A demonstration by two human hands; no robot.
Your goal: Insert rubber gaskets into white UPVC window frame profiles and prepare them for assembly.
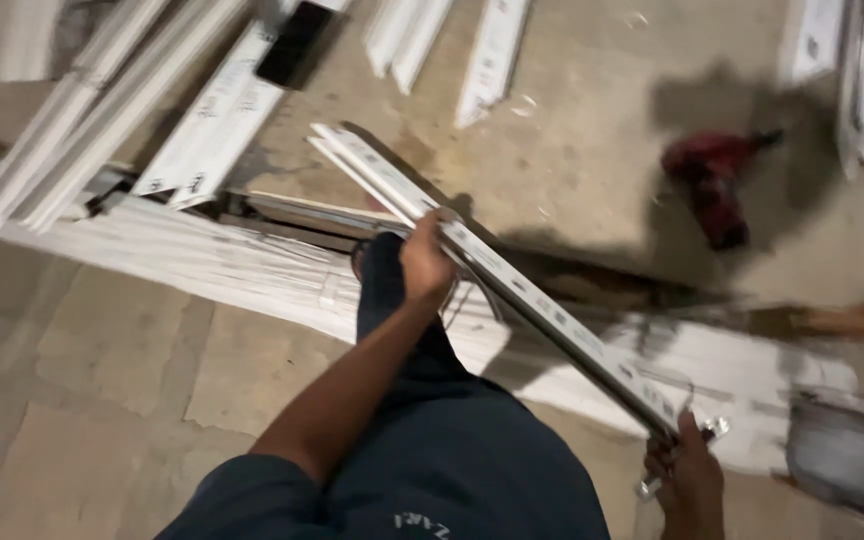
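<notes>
While both hands grip 1 long white profile strip (512,290), left hand (426,262) midway, right hand (690,478) at its end, it is lifted off the pile (202,260), nowhere set down

The long white profile strip (512,285) looks like smooth, faintly glossy plastic. Other white strips (102,95) have the same sheen. The floor (572,130) is rough, matt concrete. The red drill (709,180) seems matt plastic. The dark trousers (452,450) are soft cloth.
</notes>
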